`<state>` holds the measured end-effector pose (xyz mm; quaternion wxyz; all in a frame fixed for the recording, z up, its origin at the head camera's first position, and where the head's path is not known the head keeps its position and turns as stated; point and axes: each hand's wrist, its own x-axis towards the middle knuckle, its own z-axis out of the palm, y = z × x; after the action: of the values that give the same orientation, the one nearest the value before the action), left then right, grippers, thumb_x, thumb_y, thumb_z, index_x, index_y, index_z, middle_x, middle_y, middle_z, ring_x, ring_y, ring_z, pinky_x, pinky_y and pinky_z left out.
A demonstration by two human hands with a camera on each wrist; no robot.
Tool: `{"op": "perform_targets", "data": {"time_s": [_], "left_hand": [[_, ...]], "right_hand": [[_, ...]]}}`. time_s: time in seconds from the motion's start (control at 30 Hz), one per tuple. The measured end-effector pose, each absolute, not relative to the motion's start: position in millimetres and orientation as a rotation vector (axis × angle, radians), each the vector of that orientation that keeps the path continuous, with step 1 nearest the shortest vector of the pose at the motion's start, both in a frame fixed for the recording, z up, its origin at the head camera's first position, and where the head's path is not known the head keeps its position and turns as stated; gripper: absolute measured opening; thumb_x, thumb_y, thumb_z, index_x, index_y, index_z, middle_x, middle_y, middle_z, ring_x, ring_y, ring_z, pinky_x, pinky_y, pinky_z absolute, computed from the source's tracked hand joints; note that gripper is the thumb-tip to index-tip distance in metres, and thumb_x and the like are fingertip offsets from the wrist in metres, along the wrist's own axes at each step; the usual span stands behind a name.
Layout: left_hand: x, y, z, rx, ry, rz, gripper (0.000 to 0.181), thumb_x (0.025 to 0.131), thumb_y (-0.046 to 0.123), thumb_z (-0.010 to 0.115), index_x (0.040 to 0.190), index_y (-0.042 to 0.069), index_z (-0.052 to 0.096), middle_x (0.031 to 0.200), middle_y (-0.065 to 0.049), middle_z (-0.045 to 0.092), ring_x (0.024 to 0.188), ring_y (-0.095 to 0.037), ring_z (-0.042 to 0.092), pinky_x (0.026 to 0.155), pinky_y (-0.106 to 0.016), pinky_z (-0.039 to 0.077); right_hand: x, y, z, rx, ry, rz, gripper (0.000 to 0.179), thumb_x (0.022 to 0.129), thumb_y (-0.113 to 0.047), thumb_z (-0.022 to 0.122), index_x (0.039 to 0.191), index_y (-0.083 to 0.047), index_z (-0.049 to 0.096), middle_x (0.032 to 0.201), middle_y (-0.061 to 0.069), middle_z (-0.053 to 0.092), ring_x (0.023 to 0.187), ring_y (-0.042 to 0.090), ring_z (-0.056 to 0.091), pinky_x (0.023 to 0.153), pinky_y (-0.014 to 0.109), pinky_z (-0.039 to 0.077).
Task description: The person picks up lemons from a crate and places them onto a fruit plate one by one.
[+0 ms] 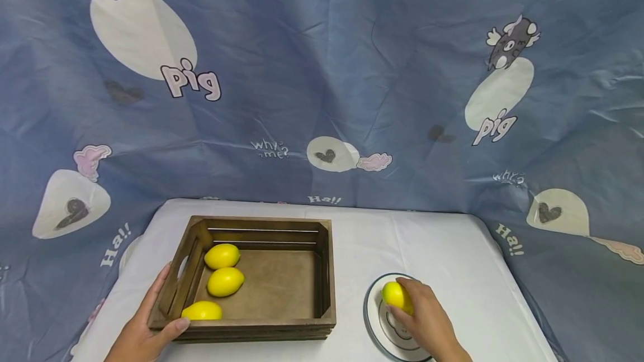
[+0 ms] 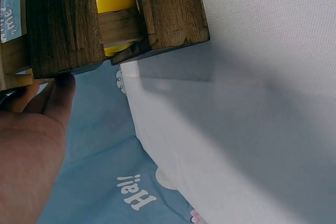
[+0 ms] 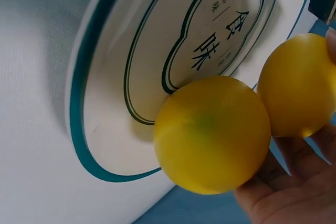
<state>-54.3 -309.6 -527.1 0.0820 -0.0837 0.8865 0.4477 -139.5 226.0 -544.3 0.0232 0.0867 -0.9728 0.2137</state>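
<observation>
My right hand (image 1: 427, 317) holds a yellow lemon (image 1: 396, 296) between thumb and fingers, over a white plate (image 1: 371, 317) with a blue-green rim. In the right wrist view, the held lemon (image 3: 296, 85) touches a second lemon (image 3: 212, 135), which lies against the plate beside my fingers (image 3: 294, 182). My hand hides that second lemon in the head view. At the left, my left hand (image 1: 143, 325) grips the front left corner of a brown wooden crate (image 1: 251, 325), thumb at the front rim. Inside the crate, three lemons (image 1: 225, 282) lie along its left side.
A white cloth (image 1: 453, 256) covers the table, and the plate stands on it to the right of the crate. Behind the table hangs a blue printed curtain (image 1: 282, 99), which also runs down both sides. Slatted crate walls rise around the lemons.
</observation>
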Motion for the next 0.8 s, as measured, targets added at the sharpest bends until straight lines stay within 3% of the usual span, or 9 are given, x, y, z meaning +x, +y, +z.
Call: {"op": "perform_targets", "data": {"time_s": [0.17, 0.43, 0.8], "left_hand": [[-54, -309, -527, -0.248, 2.652, 1.352, 0.106, 0.103, 0.036, 0.066, 0.166, 0.031, -0.019, 0.169, -0.034, -0.001, 0.137, -0.072, 0.024, 0.092, -0.09, 0.03], [-54, -308, -526, -0.243, 2.657, 1.368, 0.106, 0.103, 0.035, 0.067, 0.166, 0.033, -0.018, 0.17, -0.032, -0.002, 0.139, -0.072, 0.022, 0.092, -0.09, 0.028], [-54, -308, -527, -0.246, 2.664, 1.361, 0.106, 0.103, 0.036, 0.067, 0.167, 0.029, -0.016, 0.17, -0.032, -0.001, 0.138, -0.072, 0.023, 0.092, -0.09, 0.028]], "right_hand": [[-143, 226, -548, 0.312, -2.985, 0.607, 0.058, 0.082, -0.029, 0.092, 0.131, -0.007, 0.069, 0.127, 0.009, 0.067, 0.112, 0.028, 0.06, 0.095, 0.048, 0.055], [-148, 225, -552, 0.295, -3.036, 0.565, 0.061, 0.083, -0.032, 0.09, 0.134, -0.008, 0.068, 0.128, 0.012, 0.065, 0.114, 0.031, 0.06, 0.098, 0.05, 0.055], [-151, 222, -553, 0.285, -3.026, 0.534, 0.065, 0.081, -0.031, 0.092, 0.132, 0.001, 0.066, 0.125, 0.014, 0.067, 0.106, 0.029, 0.063, 0.094, 0.048, 0.055]]}}
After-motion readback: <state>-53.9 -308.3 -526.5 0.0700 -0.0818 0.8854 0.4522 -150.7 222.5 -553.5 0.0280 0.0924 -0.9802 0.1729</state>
